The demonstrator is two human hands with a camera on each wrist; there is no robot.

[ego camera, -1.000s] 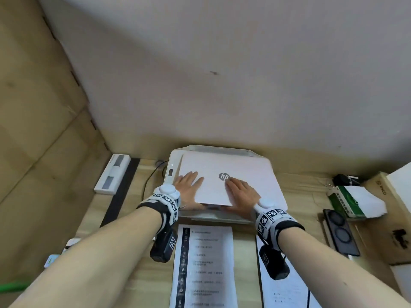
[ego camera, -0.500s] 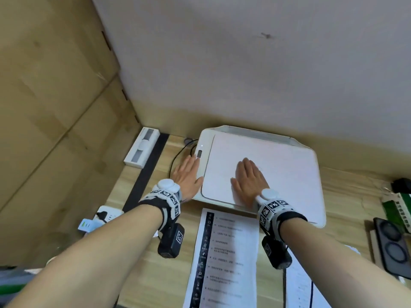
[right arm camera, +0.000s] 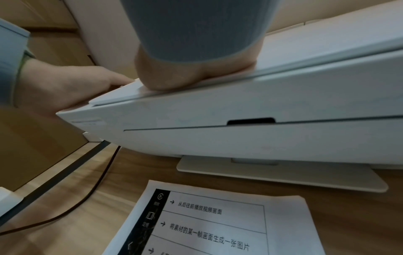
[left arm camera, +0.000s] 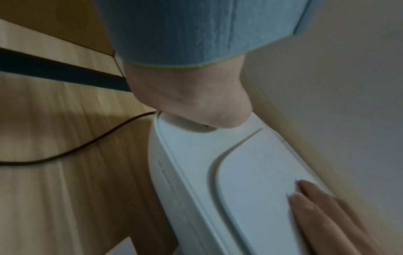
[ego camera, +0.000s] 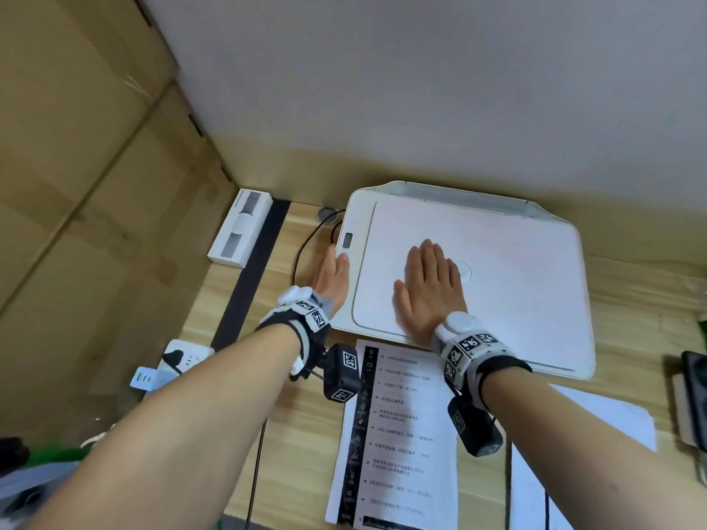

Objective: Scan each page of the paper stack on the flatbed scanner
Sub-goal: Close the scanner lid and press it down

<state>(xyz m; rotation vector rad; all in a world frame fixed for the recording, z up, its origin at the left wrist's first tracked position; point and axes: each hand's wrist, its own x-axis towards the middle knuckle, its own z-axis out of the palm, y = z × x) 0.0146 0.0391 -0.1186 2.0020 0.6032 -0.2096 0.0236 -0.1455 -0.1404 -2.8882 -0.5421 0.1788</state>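
The white flatbed scanner [ego camera: 528, 285] sits on the wooden desk with its lid down. My right hand [ego camera: 430, 285] lies flat on the lid, fingers straight, beside the round logo. My left hand [ego camera: 332, 275] is at the scanner's left edge, with a straight finger touching the narrow control strip just below the small display [ego camera: 347, 240]. A printed page of the paper stack [ego camera: 398, 434] lies on the desk in front of the scanner. In the right wrist view the heel of my right hand [right arm camera: 185, 74] presses the lid above the scanner's front [right arm camera: 240, 138]. The left wrist view shows the scanner's corner [left arm camera: 196, 172].
A white sheet [ego camera: 597, 426] lies right of the printed page. A black cable [ego camera: 302, 254] loops left of the scanner. A long white box [ego camera: 241, 227] and a black strip [ego camera: 252, 269] run along the left. A power strip [ego camera: 183, 357] sits near the desk's left edge. A dark device [ego camera: 694, 399] is far right.
My left hand slid off the lid to the scanner's left edge and control strip. My right hand stayed flat on the lid. The head view swung to the left.
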